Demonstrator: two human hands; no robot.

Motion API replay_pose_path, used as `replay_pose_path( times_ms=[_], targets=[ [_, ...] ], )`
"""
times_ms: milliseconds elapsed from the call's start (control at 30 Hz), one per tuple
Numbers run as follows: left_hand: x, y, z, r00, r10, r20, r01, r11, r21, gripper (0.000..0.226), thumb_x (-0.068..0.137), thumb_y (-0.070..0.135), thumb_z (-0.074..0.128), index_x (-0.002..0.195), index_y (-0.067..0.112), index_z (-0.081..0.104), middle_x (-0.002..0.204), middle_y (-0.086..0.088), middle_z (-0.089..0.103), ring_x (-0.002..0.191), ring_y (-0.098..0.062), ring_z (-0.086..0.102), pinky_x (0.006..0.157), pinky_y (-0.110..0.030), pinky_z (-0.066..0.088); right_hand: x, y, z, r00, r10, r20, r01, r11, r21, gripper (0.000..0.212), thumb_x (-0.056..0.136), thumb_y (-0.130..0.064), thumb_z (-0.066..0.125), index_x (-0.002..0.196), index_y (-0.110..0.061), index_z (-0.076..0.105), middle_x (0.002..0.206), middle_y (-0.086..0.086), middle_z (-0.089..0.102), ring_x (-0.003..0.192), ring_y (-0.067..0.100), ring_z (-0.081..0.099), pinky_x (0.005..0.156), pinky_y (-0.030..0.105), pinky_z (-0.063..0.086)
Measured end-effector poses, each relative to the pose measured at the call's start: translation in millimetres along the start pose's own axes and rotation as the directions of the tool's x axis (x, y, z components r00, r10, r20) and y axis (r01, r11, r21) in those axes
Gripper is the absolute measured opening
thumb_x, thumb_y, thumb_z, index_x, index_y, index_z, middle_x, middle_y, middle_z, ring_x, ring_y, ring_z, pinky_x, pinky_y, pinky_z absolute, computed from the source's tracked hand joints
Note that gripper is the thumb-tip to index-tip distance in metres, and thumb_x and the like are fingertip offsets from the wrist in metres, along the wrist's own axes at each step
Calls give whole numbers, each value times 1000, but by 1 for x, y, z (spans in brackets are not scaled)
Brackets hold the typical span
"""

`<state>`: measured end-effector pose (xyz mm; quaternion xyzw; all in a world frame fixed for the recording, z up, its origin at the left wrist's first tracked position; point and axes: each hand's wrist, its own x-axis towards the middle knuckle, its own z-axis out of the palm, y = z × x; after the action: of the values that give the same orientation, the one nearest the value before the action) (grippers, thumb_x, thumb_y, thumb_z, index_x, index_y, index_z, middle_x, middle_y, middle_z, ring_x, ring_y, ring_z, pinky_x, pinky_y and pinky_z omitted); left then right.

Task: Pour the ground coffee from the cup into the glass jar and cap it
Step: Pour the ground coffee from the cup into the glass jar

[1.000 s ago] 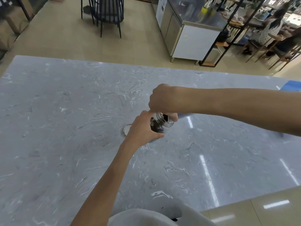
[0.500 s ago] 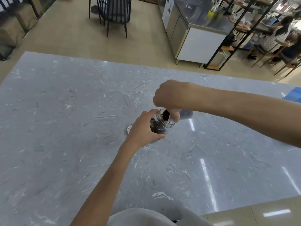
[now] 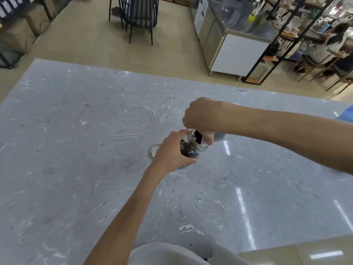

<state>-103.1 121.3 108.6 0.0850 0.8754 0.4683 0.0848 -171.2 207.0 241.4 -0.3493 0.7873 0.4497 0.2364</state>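
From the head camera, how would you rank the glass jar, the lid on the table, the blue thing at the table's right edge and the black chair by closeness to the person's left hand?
1. Glass jar: gripped in the left hand.
2. Lid: flat on the table, just behind that hand.
3. Blue thing: far right table edge.
4. Black chair: on the floor beyond the table.

Grey marble-pattern table (image 3: 80,142). Beyond it: black slatted chair (image 3: 140,15), stainless counter unit (image 3: 235,44), black metal shelving (image 3: 275,44). Blue cloth (image 3: 345,114) at table's right edge.
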Motion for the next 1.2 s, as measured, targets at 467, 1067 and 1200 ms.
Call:
replay_pose_path(
  times_ms=[467, 1067, 1200],
  targets=[
    [-1, -8, 0, 1000, 3, 13, -4, 1000, 28, 86, 69, 35, 86, 142, 35, 42, 127, 1, 50, 114, -23, 55, 97, -44, 50, -3, 0, -2, 1000, 7, -11, -7, 1000, 10, 47, 62, -46, 85, 55, -22, 45, 52, -8, 47, 44, 10, 41, 42, 18, 32],
    [-2, -18, 13, 1000, 9, 5, -9, 1000, 29, 80, 66, 37, 87, 134, 36, 44, 119, 4, 49, 110, -23, 54, 93, -43, 50, 3, -12, 3, 1000, -14, 16, 14, 1000, -18, 42, 62, -44, 85, 62, -23, 49, 56, -10, 50, 48, 9, 44, 41, 19, 31],
    [-1, -19, 14, 1000, -5, 17, 5, 1000, 7, 83, 66, 36, 88, 137, 35, 44, 120, 2, 49, 111, -23, 55, 95, -43, 50, 3, -16, 4, 999, 27, 36, -26, 1000, -11, 39, 66, -46, 85, 70, -21, 55, 61, -9, 50, 52, 9, 46, 42, 20, 31]
  ],
)
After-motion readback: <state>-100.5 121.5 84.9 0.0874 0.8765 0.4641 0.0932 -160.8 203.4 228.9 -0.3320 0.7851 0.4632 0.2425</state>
